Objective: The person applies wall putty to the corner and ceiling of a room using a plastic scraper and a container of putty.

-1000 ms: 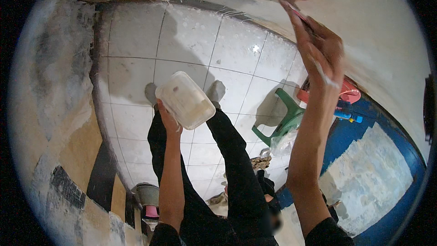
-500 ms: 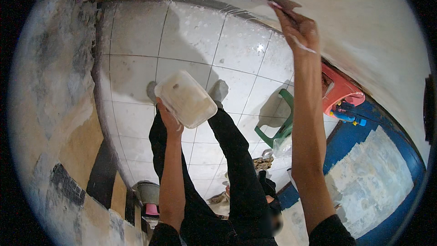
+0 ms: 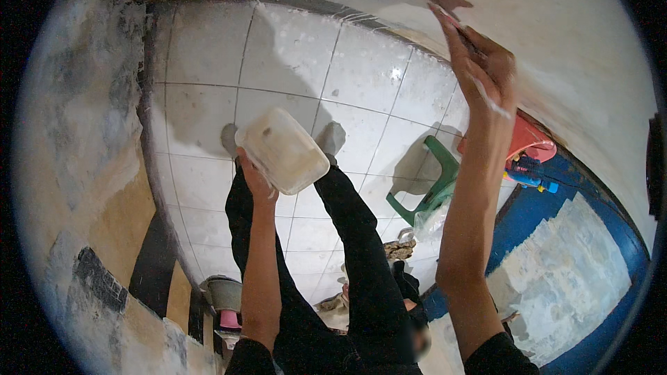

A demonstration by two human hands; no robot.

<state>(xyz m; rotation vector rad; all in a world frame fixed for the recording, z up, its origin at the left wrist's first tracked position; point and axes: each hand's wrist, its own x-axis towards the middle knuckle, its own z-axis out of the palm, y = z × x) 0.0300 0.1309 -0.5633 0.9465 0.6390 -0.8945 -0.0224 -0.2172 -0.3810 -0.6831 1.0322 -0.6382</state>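
Note:
My left hand grips a white rectangular plastic tub by its near left side, over the floor between my feet. Pale paste coats its inside. My right hand is raised at the upper right, closed on a thin flat scraper seen nearly edge-on. The scraper is at the pale wall; I cannot make out its full shape. A dark brown patch, perhaps its shadow, lies beside its tip. White paste is smeared on the thumb side of this hand and wrist.
White floor tiles carry pale spatters. To the right stand a green plastic stool and a red plastic chair, with blue bottles nearby. At the lower left a grey bucket stands by the patchy left wall.
My right hand has slid to the right along the wall with the scraper. The tub in my left hand has hardly moved.

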